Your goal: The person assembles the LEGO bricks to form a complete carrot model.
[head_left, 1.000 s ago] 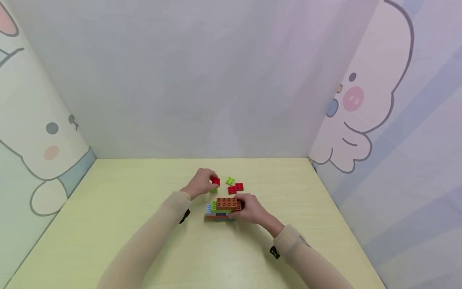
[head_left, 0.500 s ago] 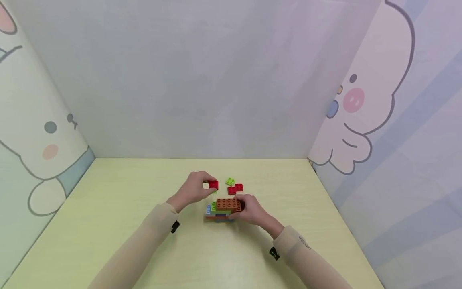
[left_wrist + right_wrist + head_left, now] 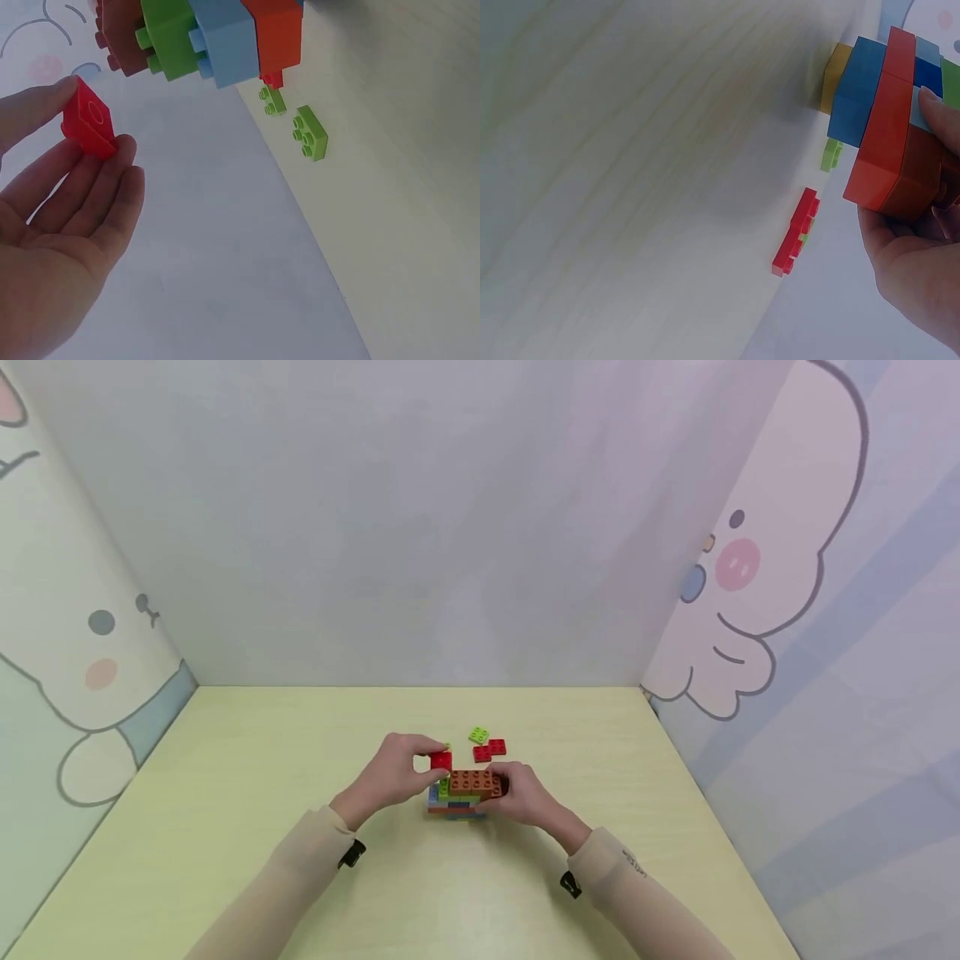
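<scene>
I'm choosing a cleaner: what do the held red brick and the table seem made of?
Held brick: probably plastic, smooth, gloss unclear; crisp edges and a moulded ring suggest it.
Table: wood or wood-look laminate with a soft sheen; grain streaks show, perhaps printed.

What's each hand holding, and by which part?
Left hand: a small red square plastic brick, pinched by opposite sides. Right hand: a multicoloured stack of plastic bricks, gripped at its right end in the head view.
</scene>
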A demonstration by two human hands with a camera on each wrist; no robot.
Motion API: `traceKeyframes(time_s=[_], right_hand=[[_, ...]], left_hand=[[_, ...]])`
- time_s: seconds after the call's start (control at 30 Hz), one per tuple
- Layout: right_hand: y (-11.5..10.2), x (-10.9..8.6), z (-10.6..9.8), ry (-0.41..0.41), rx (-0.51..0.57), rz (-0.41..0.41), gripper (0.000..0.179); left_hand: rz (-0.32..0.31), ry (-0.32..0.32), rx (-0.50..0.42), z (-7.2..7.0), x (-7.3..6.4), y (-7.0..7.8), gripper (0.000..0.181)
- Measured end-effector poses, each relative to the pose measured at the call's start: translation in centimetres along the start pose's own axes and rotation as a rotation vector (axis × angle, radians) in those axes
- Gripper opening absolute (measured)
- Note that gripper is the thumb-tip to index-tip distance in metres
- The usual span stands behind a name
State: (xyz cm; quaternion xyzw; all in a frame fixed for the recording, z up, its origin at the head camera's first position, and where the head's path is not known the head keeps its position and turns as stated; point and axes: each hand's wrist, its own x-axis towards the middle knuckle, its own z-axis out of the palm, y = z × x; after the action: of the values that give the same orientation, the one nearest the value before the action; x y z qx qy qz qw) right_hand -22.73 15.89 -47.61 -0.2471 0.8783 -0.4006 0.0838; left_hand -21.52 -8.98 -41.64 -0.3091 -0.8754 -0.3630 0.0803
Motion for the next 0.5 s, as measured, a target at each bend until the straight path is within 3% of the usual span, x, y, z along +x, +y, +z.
traceKeyframes(time_s=[0.5], right_hand=[[-0.1,-0.1,0.0,0.005,-0.007,-0.006,0.029]], left_hand=[[0.030,-0.043,-0.002,1.4,-0.4,0.7,0.030]])
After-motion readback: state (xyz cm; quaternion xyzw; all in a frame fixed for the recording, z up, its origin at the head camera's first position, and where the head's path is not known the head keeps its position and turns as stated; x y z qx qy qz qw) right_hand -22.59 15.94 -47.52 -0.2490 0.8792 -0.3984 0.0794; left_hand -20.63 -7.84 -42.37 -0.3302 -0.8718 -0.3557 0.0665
